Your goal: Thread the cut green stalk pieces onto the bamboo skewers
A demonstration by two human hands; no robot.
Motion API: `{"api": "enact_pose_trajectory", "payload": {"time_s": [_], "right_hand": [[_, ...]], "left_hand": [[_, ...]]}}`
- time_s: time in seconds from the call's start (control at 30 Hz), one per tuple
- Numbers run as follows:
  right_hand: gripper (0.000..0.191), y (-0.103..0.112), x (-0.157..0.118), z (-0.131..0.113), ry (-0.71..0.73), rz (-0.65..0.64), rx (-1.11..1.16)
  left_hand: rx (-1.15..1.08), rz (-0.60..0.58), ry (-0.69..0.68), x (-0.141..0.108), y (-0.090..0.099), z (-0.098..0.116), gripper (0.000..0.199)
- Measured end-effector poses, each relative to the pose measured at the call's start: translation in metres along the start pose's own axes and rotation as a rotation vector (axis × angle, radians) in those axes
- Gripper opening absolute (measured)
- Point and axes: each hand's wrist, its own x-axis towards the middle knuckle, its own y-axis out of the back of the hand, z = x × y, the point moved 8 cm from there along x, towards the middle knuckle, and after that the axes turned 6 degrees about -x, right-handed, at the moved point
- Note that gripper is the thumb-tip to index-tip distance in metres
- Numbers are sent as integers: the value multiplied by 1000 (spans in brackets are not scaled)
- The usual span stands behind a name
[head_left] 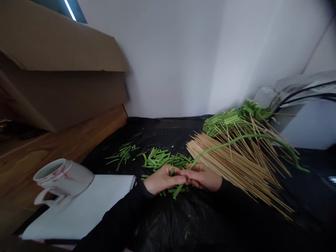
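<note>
A long green bean (231, 141) arches from my fingers out to the right, over a heap of wooden skewers. My right hand (206, 176) pinches it near its left end. My left hand (164, 179) is closed, thumb against fingers, with a short green piece (172, 172) poking up from its grip; the two hands' fingertips meet. Beneath and behind the hands lies a pile of cut bean pieces (157, 159). Another bean piece (178, 191) shows just below the fingers. What sits between the fingertips is partly hidden.
Wooden skewers (233, 168) spread to the right, with bundled long beans (236, 117) behind them. A smaller group of bean pieces (123, 153) lies left on black plastic sheeting (168, 224). A white mug (65, 176) stands on a white pad (86, 206). A cardboard box (65, 70) is back left.
</note>
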Motion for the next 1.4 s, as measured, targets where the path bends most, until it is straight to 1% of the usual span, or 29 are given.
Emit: {"api": "enact_pose_trajectory", "payload": {"time_s": [0.1, 0.17, 0.27, 0.3, 0.4, 0.47, 0.57, 0.73, 0.9, 1.03, 1.17, 1.23, 1.3, 1.37, 1.4], "right_hand": [[44, 0, -2, -4, 12, -2, -68], [45, 5, -2, -6, 24, 61, -40], [38, 19, -2, -9, 67, 207, 111], [35, 23, -2, -9, 82, 237, 177], [30, 32, 1, -5, 80, 268, 371], [29, 35, 3, -3, 73, 262, 456], [31, 38, 4, -5, 109, 268, 491], [29, 41, 0, -10, 190, 353, 479], [27, 41, -1, -11, 213, 410, 416], [25, 34, -2, -12, 246, 403, 353], [24, 21, -2, -14, 265, 352, 287], [24, 17, -2, -14, 250, 326, 291], [23, 16, -2, -13, 222, 291, 313], [24, 15, 0, -11, 189, 243, 348], [25, 14, 0, -11, 175, 218, 362]], "left_hand": [[19, -8, 9, 0, 1, -1, 41], [9, -9, 22, 0, 2, -2, 40], [3, 0, 24, -2, 4, -1, 41], [4, 1, 19, -3, 4, -1, 41], [-23, 12, 0, -2, 2, -1, 41], [-77, 51, -30, 0, 4, 1, 39], [-187, 147, -78, 1, 10, 3, 36], [-311, 272, -130, 1, 19, 4, 31], [-348, 394, -143, 0, 25, 1, 31], [-431, 471, -163, -1, 33, -1, 31], [-590, 544, -193, -2, 53, -3, 29], [-674, 590, -205, -4, 65, -4, 26], [-741, 641, -190, -7, 74, -6, 22], [-764, 659, -156, -8, 77, -8, 17], [-761, 644, -138, -8, 75, -8, 16]]}}
